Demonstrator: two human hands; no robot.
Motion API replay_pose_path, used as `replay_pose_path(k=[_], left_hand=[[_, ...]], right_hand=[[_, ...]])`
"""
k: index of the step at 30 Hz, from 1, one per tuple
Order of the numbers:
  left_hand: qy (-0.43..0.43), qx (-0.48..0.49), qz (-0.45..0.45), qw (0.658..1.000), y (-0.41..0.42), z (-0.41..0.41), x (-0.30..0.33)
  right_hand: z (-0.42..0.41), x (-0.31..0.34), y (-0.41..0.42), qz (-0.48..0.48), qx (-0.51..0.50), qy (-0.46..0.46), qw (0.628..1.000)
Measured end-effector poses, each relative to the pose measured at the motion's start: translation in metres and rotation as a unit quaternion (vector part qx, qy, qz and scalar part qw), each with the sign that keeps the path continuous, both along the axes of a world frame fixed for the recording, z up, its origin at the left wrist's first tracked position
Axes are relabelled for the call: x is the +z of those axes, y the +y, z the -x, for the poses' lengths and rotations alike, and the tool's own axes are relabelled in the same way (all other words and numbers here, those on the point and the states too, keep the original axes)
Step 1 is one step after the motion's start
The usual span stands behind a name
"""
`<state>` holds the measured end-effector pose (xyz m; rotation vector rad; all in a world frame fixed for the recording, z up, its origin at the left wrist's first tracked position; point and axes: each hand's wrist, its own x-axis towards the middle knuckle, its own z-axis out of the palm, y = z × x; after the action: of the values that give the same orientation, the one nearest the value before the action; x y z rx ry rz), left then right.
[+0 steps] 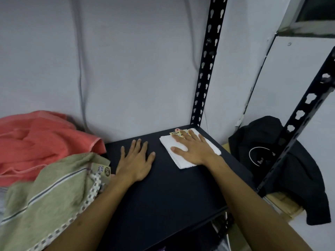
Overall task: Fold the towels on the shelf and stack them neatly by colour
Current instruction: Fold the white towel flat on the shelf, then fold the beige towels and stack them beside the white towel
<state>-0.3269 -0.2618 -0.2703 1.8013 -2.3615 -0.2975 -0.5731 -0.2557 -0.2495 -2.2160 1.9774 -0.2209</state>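
Head view: black shelf (163, 187), grey wall (126, 69).

Three towels are showing on one black shelf (163, 187): one folded white towel (183, 160) lying under the right hand's fingers (194, 137), one crumpled green towel (54, 192) sitting left of the left hand's fingers (139, 145), and one bunched coral towel (41, 142) lying beyond it, further left. Two hands are lying flat. Two perforated black uprights (206, 69) are standing beyond the fingertips and to the right. One black garment (290, 169) is hanging right of them.
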Motion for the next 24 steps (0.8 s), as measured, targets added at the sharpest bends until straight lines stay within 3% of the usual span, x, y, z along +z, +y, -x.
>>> replay_pose_path(k=[8, 19, 24], left_hand=[[-0.013, 0.007, 0.006, 1.0, 0.0, 0.001, 0.001], [-0.015, 0.01, 0.002, 1.0, 0.002, 0.001, 0.004], [-0.018, 0.014, -0.002, 1.0, 0.004, 0.001, 0.007]], right_hand=[[0.028, -0.001, -0.052, 0.004, -0.013, -0.003, 1.0], [0.032, 0.004, -0.056, 0.01, -0.002, 0.007, 1.0], [0.002, 0.004, -0.032, 0.099, 0.004, -0.003, 0.995]])
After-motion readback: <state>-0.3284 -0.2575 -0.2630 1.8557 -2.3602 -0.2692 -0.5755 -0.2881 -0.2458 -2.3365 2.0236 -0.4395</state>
